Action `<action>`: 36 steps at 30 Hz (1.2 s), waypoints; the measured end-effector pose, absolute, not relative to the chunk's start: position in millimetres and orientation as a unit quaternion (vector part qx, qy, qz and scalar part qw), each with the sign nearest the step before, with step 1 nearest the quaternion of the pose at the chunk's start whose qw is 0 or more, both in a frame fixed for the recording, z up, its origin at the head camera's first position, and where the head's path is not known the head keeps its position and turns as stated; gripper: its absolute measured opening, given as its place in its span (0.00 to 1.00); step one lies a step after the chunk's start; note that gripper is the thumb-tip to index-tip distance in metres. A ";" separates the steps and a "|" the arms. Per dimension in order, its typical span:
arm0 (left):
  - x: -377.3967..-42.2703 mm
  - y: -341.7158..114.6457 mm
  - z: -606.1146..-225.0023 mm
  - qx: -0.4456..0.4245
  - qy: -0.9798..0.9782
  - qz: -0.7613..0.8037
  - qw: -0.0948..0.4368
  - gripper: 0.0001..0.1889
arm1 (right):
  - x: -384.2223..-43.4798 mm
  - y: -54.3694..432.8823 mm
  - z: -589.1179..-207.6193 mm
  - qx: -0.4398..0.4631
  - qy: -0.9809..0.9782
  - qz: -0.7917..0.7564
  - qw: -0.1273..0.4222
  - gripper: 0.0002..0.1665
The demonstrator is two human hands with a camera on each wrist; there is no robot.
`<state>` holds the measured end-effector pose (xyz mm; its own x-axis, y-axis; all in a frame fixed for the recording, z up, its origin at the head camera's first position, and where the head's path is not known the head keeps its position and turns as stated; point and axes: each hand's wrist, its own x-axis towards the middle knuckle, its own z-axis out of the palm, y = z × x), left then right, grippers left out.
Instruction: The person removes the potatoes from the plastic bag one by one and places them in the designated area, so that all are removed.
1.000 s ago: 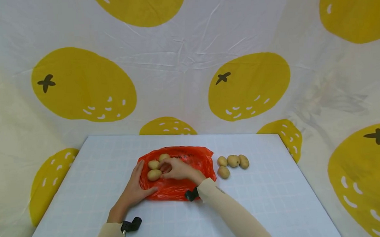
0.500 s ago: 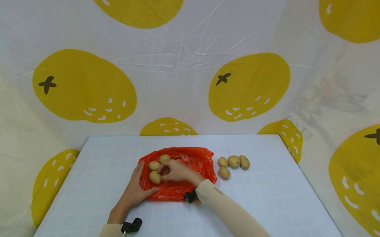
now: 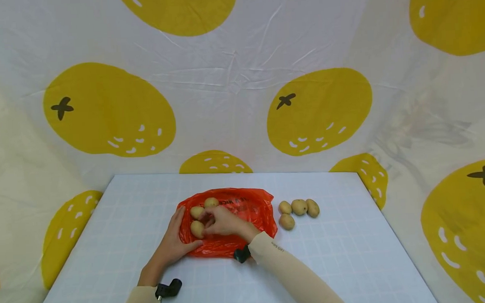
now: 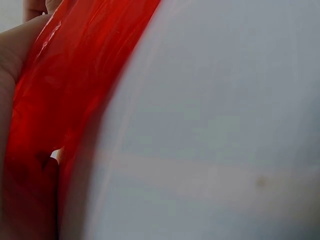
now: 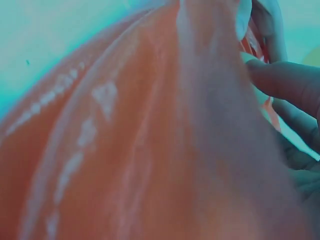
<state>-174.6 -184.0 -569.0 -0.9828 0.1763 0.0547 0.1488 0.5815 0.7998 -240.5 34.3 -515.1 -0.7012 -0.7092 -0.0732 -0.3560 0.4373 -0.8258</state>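
Observation:
An open red plastic bag (image 3: 245, 214) with dark lettering lies spread in mid-table. Inside its left half sit a near potato (image 3: 197, 229), a middle potato (image 3: 197, 212) and a far potato (image 3: 211, 202). My right hand (image 3: 223, 221) reaches over the bag, its curled fingers and thumb on the near potato's right side, close to the middle one. My left hand (image 3: 174, 242) rests along the bag's left edge with spread, fairly straight fingers, the thumb on the front rim. In the right wrist view, red plastic (image 5: 140, 150) covers much of the work; the fingers (image 5: 290, 85) touch a pale potato.
Right of the bag, several loose potatoes (image 3: 299, 207) lie in a group on the white table (image 3: 344, 255). A curtain (image 3: 237, 124) with large yellow fruit prints hangs behind. Each wrist carries a small black camera (image 3: 169, 288).
The near potato has turned from lying crosswise to pointing more toward the front and shifted slightly nearer, my right hand moving left with it. The left hand stays in place.

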 end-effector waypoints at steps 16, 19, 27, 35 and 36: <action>-174.6 -184.7 -569.0 0.099 0.888 0.449 0.013 0.66 | -234.0 30.4 -511.5 -0.386 0.833 -0.348 0.190 0.28; -174.2 -184.6 -568.5 0.099 0.887 0.452 0.014 0.66 | -232.7 27.9 -512.2 -0.391 0.842 -0.331 0.171 0.28; -172.8 -183.6 -565.1 0.097 0.885 0.456 0.021 0.66 | -230.2 24.5 -513.9 -0.393 0.853 -0.312 0.145 0.28; -173.0 -183.3 -565.6 0.095 0.887 0.452 0.014 0.66 | -232.3 23.7 -516.5 -0.389 0.847 -0.330 0.150 0.28; -172.9 -183.3 -565.6 0.095 0.887 0.452 0.015 0.67 | -232.4 24.2 -516.6 -0.386 0.847 -0.332 0.152 0.28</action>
